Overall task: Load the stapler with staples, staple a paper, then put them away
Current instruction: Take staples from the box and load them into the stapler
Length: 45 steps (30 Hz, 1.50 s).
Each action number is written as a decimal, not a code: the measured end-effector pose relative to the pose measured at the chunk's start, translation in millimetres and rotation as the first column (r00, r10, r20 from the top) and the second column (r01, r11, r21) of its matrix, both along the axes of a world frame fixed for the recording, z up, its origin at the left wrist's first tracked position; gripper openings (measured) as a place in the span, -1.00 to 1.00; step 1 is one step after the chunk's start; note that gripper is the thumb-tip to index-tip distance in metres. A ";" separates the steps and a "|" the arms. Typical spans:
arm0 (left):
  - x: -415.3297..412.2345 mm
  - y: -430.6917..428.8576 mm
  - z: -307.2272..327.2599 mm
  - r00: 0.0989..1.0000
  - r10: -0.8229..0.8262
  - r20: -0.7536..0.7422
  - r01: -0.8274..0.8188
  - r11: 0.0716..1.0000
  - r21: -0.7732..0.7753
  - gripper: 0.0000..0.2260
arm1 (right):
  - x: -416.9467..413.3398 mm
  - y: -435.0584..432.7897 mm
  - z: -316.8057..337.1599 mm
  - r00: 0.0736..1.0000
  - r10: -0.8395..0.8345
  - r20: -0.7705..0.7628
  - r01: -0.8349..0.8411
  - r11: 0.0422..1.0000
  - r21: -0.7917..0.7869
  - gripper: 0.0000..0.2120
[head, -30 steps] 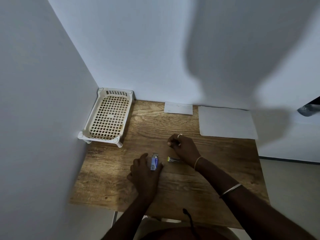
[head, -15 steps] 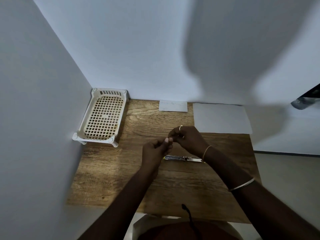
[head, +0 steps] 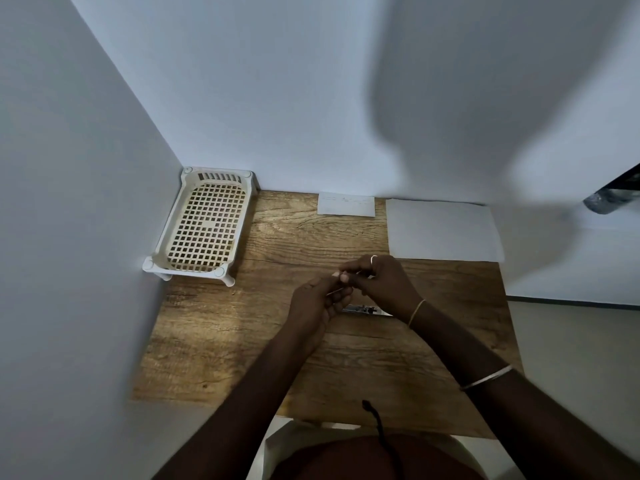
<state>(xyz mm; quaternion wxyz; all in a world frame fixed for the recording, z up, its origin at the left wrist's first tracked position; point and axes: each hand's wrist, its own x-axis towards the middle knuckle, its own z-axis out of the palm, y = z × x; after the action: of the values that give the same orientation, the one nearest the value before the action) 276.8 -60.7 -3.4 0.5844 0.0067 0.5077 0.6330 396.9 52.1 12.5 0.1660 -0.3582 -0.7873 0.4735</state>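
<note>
My left hand (head: pixel 313 304) and my right hand (head: pixel 389 285) meet fingertip to fingertip just above the middle of the wooden table (head: pixel 235 344). Between the fingers is a thin pale strip of staples (head: pixel 335 291), pinched from both sides. Only a metal part of the stapler (head: pixel 362 310) shows; it lies flat on the table under my right wrist, and the rest is hidden. A white sheet of paper (head: pixel 443 230) lies at the back right of the table.
A cream plastic grid basket (head: pixel 194 271) stands in the back left corner against the wall. A small white card (head: pixel 346 204) lies at the back edge beside the paper. Walls close off the left and back. The table's right edge drops to the floor.
My left hand left the blue stapler on the table and rose to join my right hand. The stapler now lies opened out flat. In the last half second the hands barely moved.
</note>
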 end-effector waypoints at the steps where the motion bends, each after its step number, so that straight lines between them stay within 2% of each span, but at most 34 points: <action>1: -0.1 0.3 1.0 1.000 -0.001 -0.003 0.001 1.000 -0.004 -0.80 | 0.4 -0.1 0.1 1.000 0.000 0.011 0.000 1.000 0.021 -0.85; 6: -0.3 1.1 3.7 0.997 -0.027 -0.067 0.025 0.999 -0.031 -0.74 | -1.3 -3.2 -3.4 0.995 -0.029 0.096 0.013 0.986 0.164 -0.79; 11: 0.0 -1.5 2.6 0.986 -0.079 -0.148 0.072 0.996 -0.053 -0.76 | 1.1 -7.5 -9.3 0.991 -0.118 0.070 0.107 0.983 0.147 -0.83; 13: -1.9 -3.5 1.1 0.981 -0.057 -0.184 0.043 0.996 -0.080 -0.82 | 2.8 -9.2 -11.7 0.987 -0.127 0.095 0.109 0.979 0.171 -0.84; 16: -7.7 -7.7 -2.0 0.977 0.083 -0.196 -0.111 0.985 -0.135 -0.88 | 5.8 -12.8 -17.2 0.957 -0.084 0.277 0.001 0.958 0.286 -0.85; 19: -16.2 -16.1 -7.0 0.955 0.181 -0.234 -0.222 0.962 -0.162 -0.90 | 8.2 -20.9 -26.0 0.869 -0.018 0.494 -0.198 0.903 0.382 -0.81; 22: -22.1 -24.2 -8.2 0.940 0.224 -0.257 -0.272 0.947 -0.169 -0.91 | 7.8 -28.3 -35.7 0.819 -0.007 0.574 -0.268 0.880 0.392 -0.78; 45: -20.8 -36.9 -3.2 0.920 0.193 -0.341 -0.265 0.947 -0.181 -0.86 | -1.8 -38.6 -57.5 0.720 -0.058 0.691 -0.346 0.833 0.431 -0.84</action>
<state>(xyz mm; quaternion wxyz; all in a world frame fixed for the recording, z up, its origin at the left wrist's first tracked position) 256.0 -97.7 -6.6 0.4133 -0.0166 0.6604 0.6268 395.1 13.5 -45.0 -0.0797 -0.3797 -0.9179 0.0839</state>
